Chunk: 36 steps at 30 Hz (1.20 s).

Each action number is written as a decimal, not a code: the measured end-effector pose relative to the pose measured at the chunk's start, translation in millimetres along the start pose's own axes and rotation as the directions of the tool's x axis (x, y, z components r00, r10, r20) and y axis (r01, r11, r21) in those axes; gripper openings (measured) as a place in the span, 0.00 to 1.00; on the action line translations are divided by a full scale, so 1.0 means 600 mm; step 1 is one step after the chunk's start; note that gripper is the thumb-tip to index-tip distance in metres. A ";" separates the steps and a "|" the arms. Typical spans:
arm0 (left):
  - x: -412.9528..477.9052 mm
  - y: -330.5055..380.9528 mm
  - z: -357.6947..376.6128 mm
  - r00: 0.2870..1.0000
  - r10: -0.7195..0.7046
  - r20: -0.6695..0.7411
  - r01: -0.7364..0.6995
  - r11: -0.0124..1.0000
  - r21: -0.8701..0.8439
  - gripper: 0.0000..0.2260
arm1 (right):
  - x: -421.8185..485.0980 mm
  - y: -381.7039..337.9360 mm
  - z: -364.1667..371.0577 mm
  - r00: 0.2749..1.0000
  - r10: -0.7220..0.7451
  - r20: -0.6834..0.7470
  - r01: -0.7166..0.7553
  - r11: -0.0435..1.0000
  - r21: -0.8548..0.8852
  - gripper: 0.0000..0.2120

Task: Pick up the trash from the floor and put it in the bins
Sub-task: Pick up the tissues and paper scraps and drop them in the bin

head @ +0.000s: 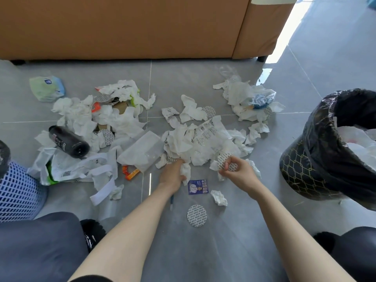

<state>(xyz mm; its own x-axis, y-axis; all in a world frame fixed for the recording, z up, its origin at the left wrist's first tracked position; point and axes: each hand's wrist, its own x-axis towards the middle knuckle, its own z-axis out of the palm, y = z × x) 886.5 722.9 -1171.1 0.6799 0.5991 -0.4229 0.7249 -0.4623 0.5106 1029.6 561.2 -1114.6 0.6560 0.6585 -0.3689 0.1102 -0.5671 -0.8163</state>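
Most of the job is still ahead, by the look of it. The grey tiled floor (203, 251) is strewn with litter across the middle of the frame: a heap of crumpled white tissues (81, 112) at centre left, a black plastic bottle (69, 141) lying on its side beside it, a white plastic carrier bag (71, 167) lower left, a pale green wipes packet (46, 88) in the upper left, and another cluster of tissue and clear plastic wrap (248, 98) at upper right. The person crouches at the near edge of the mess. The left hand (173, 174) is closed round a wad of white tissue (186, 171) at the foot of the central pile (189, 141), while the right hand (238, 171) has its grip pinched shut on a round silver foil seal (225, 162) along with some tissue scraps. Loose bits lie nearer still: a small purple printed packet (198, 187), a balled white tissue (219, 198) and a second round foil seal (196, 215). The black-lined patterned bin (317, 159) at the right edge already holds some white plastic and paper, so a start has been made; the blue lattice plastic basket (18, 192) at lower left shows only its side, and I cannot tell what is in it. Both handfuls have yet to reach a bin.
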 end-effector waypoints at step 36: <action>-0.126 0.598 -0.136 0.802 0.494 -0.335 -0.597 0.674 -0.435 0.16 | -0.183 -0.128 -0.440 0.703 -0.033 -0.711 0.174 0.977 0.126 0.13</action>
<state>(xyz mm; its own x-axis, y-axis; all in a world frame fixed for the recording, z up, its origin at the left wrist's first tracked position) 1086.2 565.2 -894.6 0.8666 0.4713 0.1638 0.0348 -0.3845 0.9224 1146.0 401.7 -894.1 0.9880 0.1297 0.0837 0.1272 -0.3772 -0.9173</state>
